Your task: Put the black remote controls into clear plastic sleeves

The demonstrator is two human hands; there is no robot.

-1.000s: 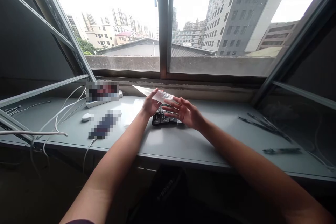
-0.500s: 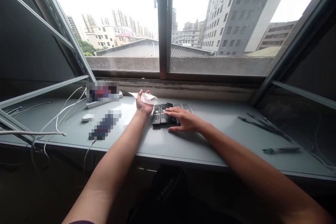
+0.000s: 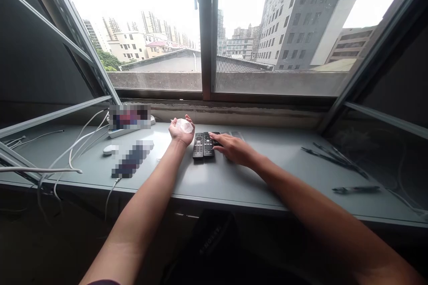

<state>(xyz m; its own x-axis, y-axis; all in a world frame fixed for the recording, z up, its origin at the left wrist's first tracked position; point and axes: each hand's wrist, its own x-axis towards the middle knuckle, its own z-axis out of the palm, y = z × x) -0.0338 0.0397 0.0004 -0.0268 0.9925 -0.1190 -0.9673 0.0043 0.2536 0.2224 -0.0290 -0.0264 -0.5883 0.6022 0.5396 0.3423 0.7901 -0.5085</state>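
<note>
In my left hand [image 3: 180, 133], palm up with curled fingers, rests a crumpled white tissue [image 3: 184, 125]. Two black remote controls [image 3: 198, 146] lie side by side on the grey desk, just right of that hand. My right hand [image 3: 232, 147] is beside them, its thumb and fingers closed around a third black remote control [image 3: 216, 139]. Most of that third one is hidden under the hand. Behind my right hand, a flat, see-through item [image 3: 237, 135] lies partly covered.
A white power strip [image 3: 132, 131] with cables stands at the back left. Nearer are a white mouse-like object [image 3: 109, 149] and a blurred-out dark item [image 3: 130, 162] with a cable. Dark pens or thin tools [image 3: 336, 162] lie on the right. Metal frames flank the window.
The tissue has gone from spread out to bunched up in my left palm. My right hand's fingers have drawn off the middle remote and closed around the right one.
</note>
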